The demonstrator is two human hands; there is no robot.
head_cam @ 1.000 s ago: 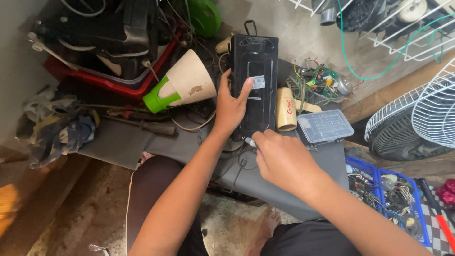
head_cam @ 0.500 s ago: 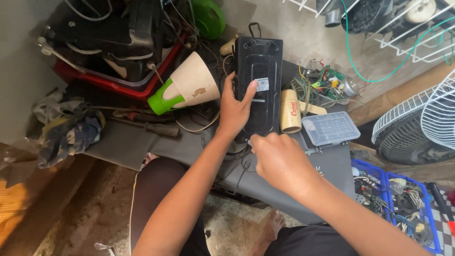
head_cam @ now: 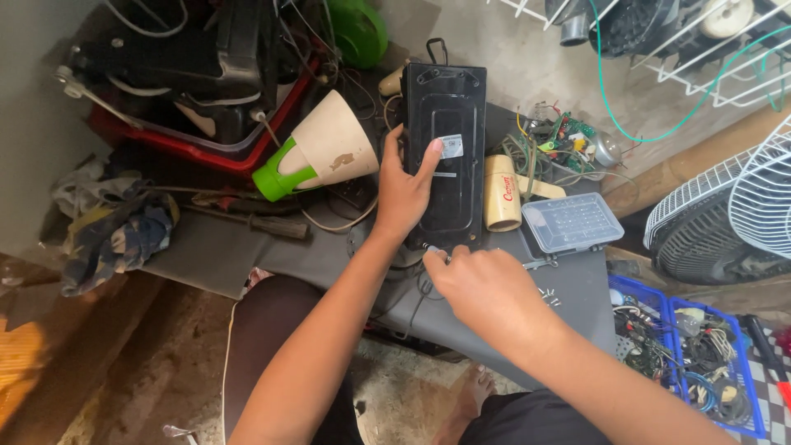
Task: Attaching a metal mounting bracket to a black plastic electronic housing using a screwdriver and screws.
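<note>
Left hand (head_cam: 405, 191) stayed pressing black casing (head_cam: 445, 140); right hand (head_cam: 482, 288) at its lower edge.

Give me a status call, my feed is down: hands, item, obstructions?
Left hand flat on black rectangular device, pinning it. Right hand pinched at its near edge; what it holds is hidden. Cream cylinder and clear parts box crowd the right side.

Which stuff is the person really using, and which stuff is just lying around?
In use:
- black rectangular casing, steadied by the left hand
- right hand, working at the casing's near edge

Lying about:
- cream and green cone
- clear parts box
- cream cylinder
- white fan grille
</note>
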